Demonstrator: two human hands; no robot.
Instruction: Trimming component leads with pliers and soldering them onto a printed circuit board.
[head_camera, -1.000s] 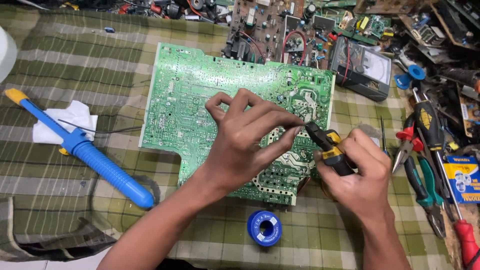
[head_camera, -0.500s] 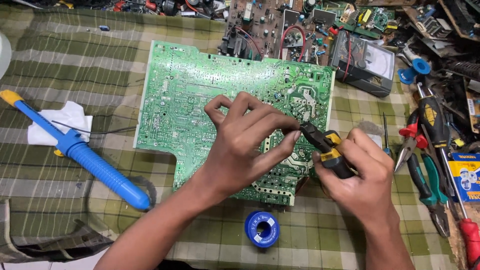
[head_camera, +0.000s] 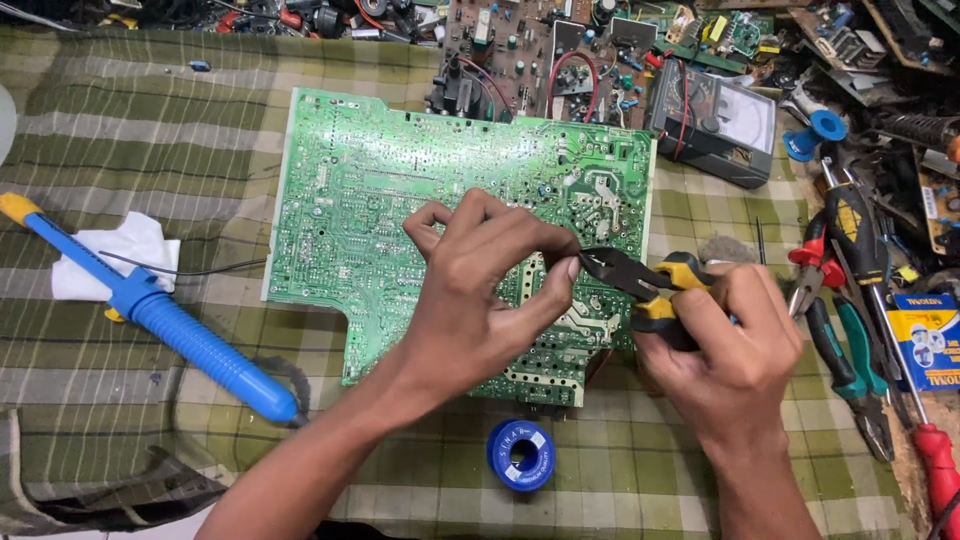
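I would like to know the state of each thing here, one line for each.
circuit board: flat, solder side up
left hand: fingers pinched at the plier tips
right hand: gripping the pliers
pliers: held, tips over the board
desoldering pump: lying unused
solder spool: lying flat

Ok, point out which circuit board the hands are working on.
The big green board lying solder side up on the checked cloth, under the left hand; the other boards lie behind it, parts up.
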